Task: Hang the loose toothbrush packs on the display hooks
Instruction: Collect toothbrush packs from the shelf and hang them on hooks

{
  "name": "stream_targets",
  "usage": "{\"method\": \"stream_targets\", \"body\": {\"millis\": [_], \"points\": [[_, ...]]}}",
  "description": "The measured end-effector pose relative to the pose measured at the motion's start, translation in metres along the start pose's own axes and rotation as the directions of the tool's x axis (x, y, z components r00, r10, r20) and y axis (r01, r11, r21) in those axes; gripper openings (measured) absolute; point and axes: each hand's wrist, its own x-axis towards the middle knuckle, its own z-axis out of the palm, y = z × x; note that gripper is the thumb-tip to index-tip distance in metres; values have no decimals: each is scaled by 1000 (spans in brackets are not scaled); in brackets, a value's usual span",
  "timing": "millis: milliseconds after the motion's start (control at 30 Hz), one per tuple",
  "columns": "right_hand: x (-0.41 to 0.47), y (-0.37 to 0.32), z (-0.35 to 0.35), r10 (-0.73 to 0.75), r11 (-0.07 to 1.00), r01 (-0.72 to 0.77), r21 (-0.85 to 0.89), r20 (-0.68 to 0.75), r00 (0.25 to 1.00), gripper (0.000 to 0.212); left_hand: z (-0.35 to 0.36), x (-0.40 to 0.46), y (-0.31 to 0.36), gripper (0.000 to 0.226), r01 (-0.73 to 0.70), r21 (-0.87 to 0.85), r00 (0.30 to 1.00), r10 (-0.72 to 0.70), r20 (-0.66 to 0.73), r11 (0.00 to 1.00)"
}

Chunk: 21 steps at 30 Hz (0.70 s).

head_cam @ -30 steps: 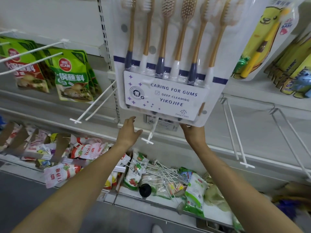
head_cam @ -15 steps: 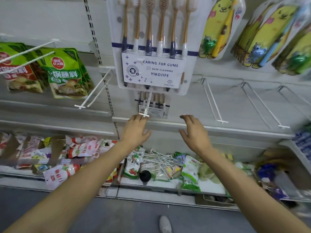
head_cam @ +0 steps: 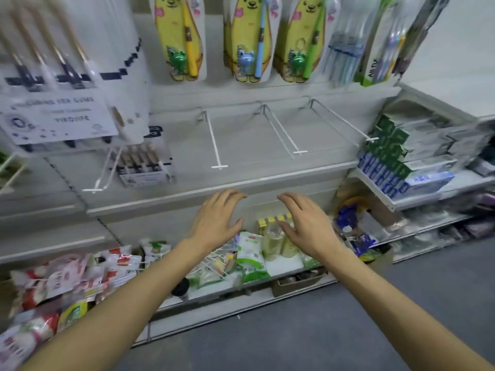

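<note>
Head view looks down a shop shelf: three bare white display hooks (head_cam: 215, 141) jut out from the back panel, yellow children's toothbrush packs (head_cam: 179, 38) hang above them, and stacked toothpaste boxes (head_cam: 396, 159) sit to the right. Snack bags (head_cam: 250, 257) crowd the bottom shelf. At upper left a large toothbrush multipack (head_cam: 72, 76) hangs upright, its brushes running vertically with handles down, blurred. Both forearms reach forward; the left hand (head_cam: 214, 220) and right hand (head_cam: 308, 223) hover apart below the hooks, fingers loosely spread, holding nothing.
</note>
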Motion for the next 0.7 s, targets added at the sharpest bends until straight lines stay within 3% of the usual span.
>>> {"method": "stream_targets", "body": {"millis": [200, 400, 700], "points": [[-69, 106, -50, 116, 992, -117, -36, -34, 993, 59, 48, 59, 120, 58, -156, -49, 987, 158, 35, 987], [-129, 219, -106, 216, 973, -221, -69, -70, 974, 61, 88, 122, 245, 55, -334, -87, 943, 333, -21, 939], [-206, 349, -183, 395, 898, -418, -136, -165, 904, 64, 139, 216, 406, 57, -483, -153, 873, 487, -14, 862]]}}
